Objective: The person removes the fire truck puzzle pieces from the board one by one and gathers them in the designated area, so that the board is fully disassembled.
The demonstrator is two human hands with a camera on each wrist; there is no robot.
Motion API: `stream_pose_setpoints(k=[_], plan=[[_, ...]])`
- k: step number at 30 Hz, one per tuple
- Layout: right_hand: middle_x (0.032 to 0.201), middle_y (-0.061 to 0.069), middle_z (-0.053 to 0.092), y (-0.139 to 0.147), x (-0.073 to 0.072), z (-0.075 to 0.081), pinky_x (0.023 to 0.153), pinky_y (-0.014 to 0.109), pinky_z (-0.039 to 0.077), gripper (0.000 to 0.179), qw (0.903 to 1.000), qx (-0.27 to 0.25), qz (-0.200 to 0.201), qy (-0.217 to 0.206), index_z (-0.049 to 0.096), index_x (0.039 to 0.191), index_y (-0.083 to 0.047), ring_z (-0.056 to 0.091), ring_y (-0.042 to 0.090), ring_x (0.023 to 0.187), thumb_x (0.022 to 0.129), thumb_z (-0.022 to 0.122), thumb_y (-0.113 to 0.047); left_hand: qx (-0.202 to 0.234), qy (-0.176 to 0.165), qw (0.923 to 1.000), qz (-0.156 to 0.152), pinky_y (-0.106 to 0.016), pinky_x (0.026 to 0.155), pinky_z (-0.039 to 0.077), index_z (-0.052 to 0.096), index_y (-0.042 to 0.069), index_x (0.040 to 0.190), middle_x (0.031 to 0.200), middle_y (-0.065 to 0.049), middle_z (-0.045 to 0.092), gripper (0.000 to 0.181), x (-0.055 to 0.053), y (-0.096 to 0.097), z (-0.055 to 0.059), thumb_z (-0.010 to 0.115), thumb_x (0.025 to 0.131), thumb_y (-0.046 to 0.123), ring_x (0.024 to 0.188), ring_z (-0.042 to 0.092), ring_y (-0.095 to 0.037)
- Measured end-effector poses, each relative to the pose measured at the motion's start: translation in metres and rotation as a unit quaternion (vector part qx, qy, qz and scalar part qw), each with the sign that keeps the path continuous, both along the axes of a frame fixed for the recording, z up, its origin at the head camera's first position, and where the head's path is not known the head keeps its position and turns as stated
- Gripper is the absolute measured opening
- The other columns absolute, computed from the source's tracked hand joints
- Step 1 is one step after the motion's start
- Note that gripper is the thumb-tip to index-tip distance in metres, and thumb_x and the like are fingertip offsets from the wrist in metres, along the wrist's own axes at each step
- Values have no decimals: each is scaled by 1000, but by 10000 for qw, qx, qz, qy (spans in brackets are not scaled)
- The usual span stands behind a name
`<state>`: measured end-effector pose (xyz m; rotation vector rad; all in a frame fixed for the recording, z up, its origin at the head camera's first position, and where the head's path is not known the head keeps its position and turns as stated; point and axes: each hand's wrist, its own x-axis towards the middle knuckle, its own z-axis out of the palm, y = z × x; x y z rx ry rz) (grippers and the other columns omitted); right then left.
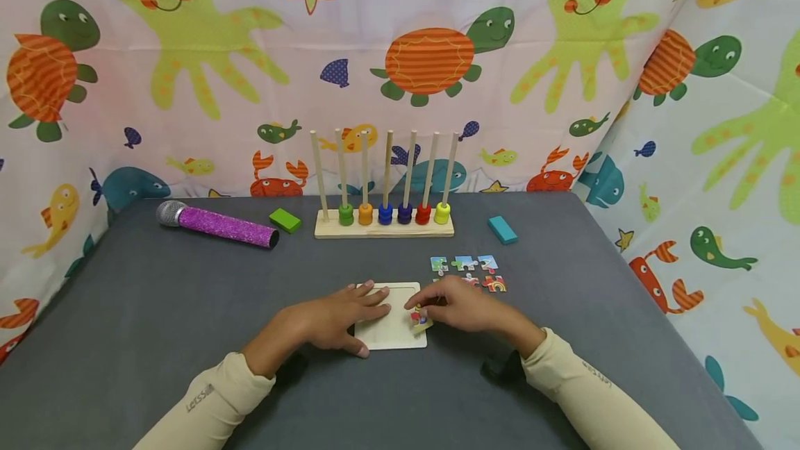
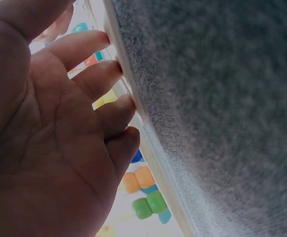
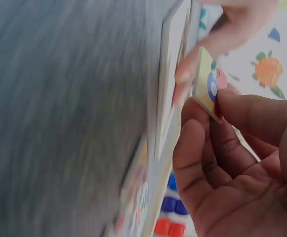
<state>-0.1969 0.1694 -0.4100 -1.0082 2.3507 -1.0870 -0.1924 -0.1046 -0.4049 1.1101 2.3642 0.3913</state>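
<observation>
A shallow wooden puzzle tray lies on the table in front of the person. Across its left side rests the left hand, fingers spread; in the left wrist view the fingertips meet the tray's edge. Over the tray's right edge, the right hand pinches a puzzle piece between thumb and fingers. This piece is tilted and shows yellow, blue and red printing. Just beyond the right hand lie several loose puzzle pieces, some of them partly hidden behind it.
At the back stands a wooden peg stand with tall rods and coloured beads. Left of it are a green block and a glittery purple microphone. A blue block lies to the right. Printed cloth hangs behind the grey table.
</observation>
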Motion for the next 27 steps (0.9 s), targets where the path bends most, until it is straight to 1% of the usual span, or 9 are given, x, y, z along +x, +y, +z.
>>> stream_pose_setpoints(k=[2,5,6,8,10,14,19,22,27], plan=[[91,-3,67,10,-2,1,59,26,44,25,9998,-29,-193,3,69,118,-4,53,11,70,95,60,-2,-8,-47,10000,34,-50,115,9,38,14,151,161,-4,16,75,1,-1,0,72,88,36,147,3,-30],[83,0,63,25,-2,4,55,26,45,23,9987,-90,-487,-69,69,116,-2,53,13,65,95,60,-2,-48,-94,9999,81,-50,115,8,37,14,151,161,-4,15,75,2,-2,0,71,88,36,147,2,-29],[86,0,64,31,-3,5,56,26,45,22,9982,-103,-581,-71,69,115,-2,53,13,66,95,60,-2,-68,-93,9999,89,-50,115,7,36,15,152,161,-3,14,75,3,-2,0,71,89,36,147,2,-29],[85,2,64,41,-3,8,55,26,46,20,9971,-139,-743,-110,70,113,-2,53,13,65,94,61,-2,-111,-73,9999,109,-50,116,7,36,15,152,162,-3,14,75,3,-2,1,71,89,36,147,2,-29],[87,2,64,50,-3,9,54,26,44,20,9961,-149,-867,-88,70,112,-1,51,13,64,94,61,-2,-140,-38,9998,116,-50,116,8,37,15,152,162,-3,14,75,4,-2,1,71,88,36,147,2,-29],[89,3,64,66,-2,8,56,26,46,20,9957,-92,-924,53,70,112,-1,53,13,66,94,62,-1,-147,-1,9998,104,-50,116,8,37,15,151,161,-3,15,75,4,-3,1,71,88,36,147,3,-29],[93,5,66,80,-1,6,61,26,49,20,9949,42,-1007,25,70,112,0,56,14,71,94,62,-3,-137,-5,9999,64,-49,116,7,37,15,151,162,-4,15,74,4,-3,1,71,89,37,147,3,-29],[97,5,67,89,0,6,62,25,48,21,9939,100,-1102,21,71,112,0,56,16,73,93,63,-4,-131,-28,9999,58,-49,116,7,37,15,152,162,-4,14,74,4,-3,1,71,89,36,147,3,-29],[84,4,65,108,-1,2,57,26,46,20,9922,208,-1231,-58,71,110,0,54,14,67,92,62,0,-31,-18,10000,7,-50,116,7,36,13,152,161,-5,15,74,3,-2,1,70,90,35,147,4,-30]])
